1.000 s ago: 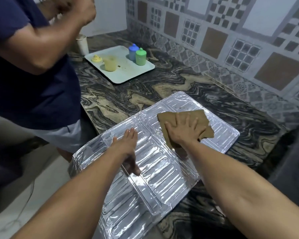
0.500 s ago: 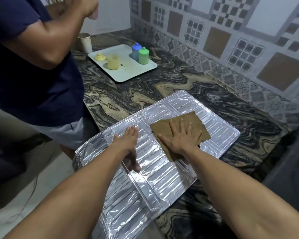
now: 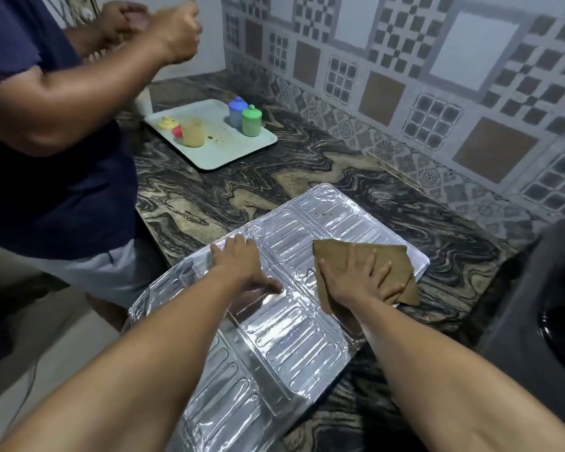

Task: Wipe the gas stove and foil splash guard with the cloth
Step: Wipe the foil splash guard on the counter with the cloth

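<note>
Both hands lie flat: right hand (image 3: 361,278) presses brown cloth (image 3: 392,259) onto foil splash guard (image 3: 284,340); left hand (image 3: 242,265) beside it steadies the foil.

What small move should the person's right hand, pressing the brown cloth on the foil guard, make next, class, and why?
Probably slide the flat brown cloth away toward the far end of the ribbed silver foil splash guard, where brown specks show. The right hand lies spread flat on the cloth, and the left hand presses the foil down, steadying it.
</note>
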